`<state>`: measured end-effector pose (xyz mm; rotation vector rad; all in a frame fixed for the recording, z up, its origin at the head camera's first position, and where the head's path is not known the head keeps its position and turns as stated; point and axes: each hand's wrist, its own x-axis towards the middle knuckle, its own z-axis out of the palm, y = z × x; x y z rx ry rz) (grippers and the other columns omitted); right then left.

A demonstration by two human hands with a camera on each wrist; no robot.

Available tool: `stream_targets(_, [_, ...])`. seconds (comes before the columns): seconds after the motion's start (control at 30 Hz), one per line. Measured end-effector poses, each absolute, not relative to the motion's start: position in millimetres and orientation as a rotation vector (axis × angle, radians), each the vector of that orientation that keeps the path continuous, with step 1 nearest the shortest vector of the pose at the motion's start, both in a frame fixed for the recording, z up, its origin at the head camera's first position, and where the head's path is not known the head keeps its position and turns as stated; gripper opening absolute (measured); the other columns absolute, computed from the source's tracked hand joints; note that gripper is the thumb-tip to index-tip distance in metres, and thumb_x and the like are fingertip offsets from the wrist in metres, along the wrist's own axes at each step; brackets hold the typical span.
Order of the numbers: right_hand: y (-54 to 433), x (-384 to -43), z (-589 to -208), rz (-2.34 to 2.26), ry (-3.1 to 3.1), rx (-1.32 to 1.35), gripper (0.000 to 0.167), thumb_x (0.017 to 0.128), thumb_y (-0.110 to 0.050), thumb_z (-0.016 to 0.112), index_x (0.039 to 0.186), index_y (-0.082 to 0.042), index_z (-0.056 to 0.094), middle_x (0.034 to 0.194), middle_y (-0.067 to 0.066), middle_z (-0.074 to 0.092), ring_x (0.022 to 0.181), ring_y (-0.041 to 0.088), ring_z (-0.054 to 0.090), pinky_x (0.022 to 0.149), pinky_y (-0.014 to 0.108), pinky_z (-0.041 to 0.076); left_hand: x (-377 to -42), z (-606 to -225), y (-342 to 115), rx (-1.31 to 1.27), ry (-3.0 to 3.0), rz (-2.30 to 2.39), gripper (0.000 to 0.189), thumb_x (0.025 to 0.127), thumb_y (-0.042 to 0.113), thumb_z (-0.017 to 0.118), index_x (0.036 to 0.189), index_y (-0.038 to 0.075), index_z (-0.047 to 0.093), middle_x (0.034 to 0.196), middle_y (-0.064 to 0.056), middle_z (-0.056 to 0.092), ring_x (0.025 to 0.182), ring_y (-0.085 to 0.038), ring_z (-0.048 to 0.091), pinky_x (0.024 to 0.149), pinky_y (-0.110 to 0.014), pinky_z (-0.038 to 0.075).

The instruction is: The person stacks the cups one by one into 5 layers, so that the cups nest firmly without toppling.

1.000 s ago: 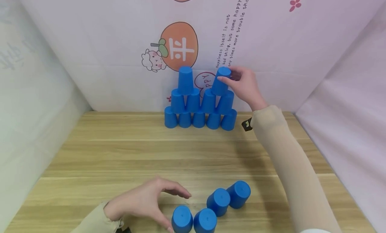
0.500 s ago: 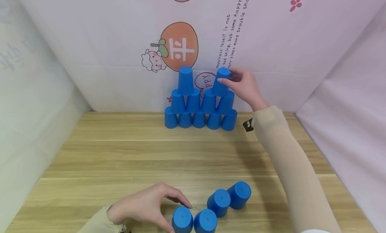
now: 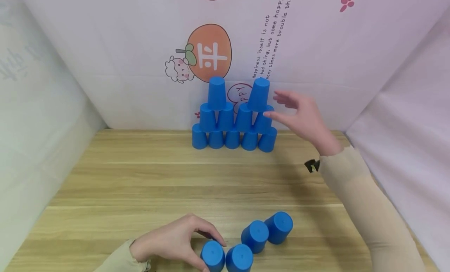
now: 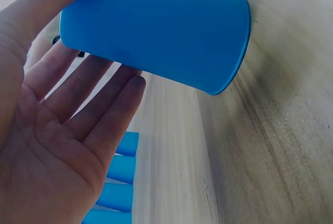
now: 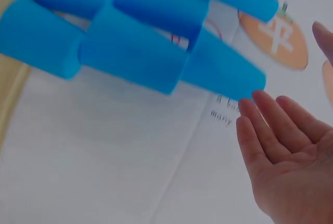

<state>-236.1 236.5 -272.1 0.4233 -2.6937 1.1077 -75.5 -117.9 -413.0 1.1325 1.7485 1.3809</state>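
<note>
Presumably for balance, the tapered blue plastic cup [image 3: 259, 95] at one o'clock straddles lower cups [image 3: 243, 118], the right hand [image 3: 302, 115] clear at three, the left hand [image 3: 172, 237] curled round a matching cup [image 3: 212, 254] at six.

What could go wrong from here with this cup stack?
1. The right hand is close to the top tier's right blue cup; a brush might topple it.
2. The left hand grips the front-left blue cup, close beside a neighboring blue cup; lifting could knock that one.
</note>
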Motion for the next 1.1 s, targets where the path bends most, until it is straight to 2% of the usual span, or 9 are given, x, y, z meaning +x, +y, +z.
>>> stream_targets(0.17, [235.5,-204.2,-290.3,1.115,-2.761,0.571,0.073,0.087,-0.053,0.078,0.147,-0.019,0.055,0.144,0.002,0.058,0.132,0.03,0.051,0.103,0.062,0.043,-75.6,-413.2,-118.7,1.12,1.771,1.37,0.043,0.085,0.02,0.087,0.125,0.015,0.072,0.121,0.002,0.071,0.115,-0.012,0.064,0.101,-0.033,0.049])
stream_targets(0.37, [232.4,-163.7,-321.1,1.095,-2.847,0.903,0.066,0.085,-0.043,0.084,0.142,-0.022,0.06,0.14,-0.003,0.06,0.131,0.025,0.054,0.103,0.059,0.045,-76.0,-414.5,-120.5,1.088,1.802,1.354,0.044,0.085,0.022,0.087,0.125,0.015,0.071,0.122,0.004,0.071,0.115,-0.011,0.063,0.102,-0.033,0.048])
stream_targets(0.63, [228.5,-116.8,-362.9,1.227,-3.013,1.304,0.067,0.078,-0.051,0.087,0.135,-0.023,0.066,0.134,-0.006,0.064,0.125,0.018,0.059,0.1,0.055,0.049,-84.3,-414.7,-122.9,1.046,1.935,1.338,0.046,0.083,0.028,0.088,0.125,0.017,0.072,0.121,0.004,0.071,0.114,-0.011,0.063,0.102,-0.034,0.048])
stream_targets(0.9, [224.6,-100.2,-378.0,1.427,-3.023,1.443,0.053,0.083,-0.044,0.085,0.128,-0.02,0.071,0.122,-0.007,0.07,0.114,0.015,0.065,0.096,0.049,0.053,-100.7,-415.8,-123.8,0.991,2.056,1.344,0.05,0.082,0.029,0.088,0.127,0.018,0.071,0.121,0.005,0.071,0.114,-0.011,0.063,0.103,-0.035,0.048])
stream_targets(1.0, [222.7,-98.8,-381.7,1.462,-3.003,1.45,0.05,0.085,-0.042,0.084,0.126,-0.016,0.073,0.119,-0.01,0.071,0.11,0.012,0.066,0.094,0.045,0.054,-105.2,-416.6,-124.3,0.958,2.099,1.332,0.049,0.082,0.029,0.088,0.127,0.018,0.071,0.12,0.01,0.071,0.115,-0.011,0.063,0.104,-0.038,0.047])
stream_targets(1.1, [222.3,-100.3,-379.8,1.47,-2.964,1.409,0.048,0.085,-0.039,0.085,0.124,-0.014,0.073,0.118,-0.01,0.071,0.11,0.014,0.066,0.093,0.047,0.055,-106.7,-416.8,-124.7,0.924,2.123,1.315,0.049,0.082,0.029,0.089,0.127,0.019,0.072,0.119,0.015,0.07,0.114,-0.01,0.062,0.104,-0.041,0.047])
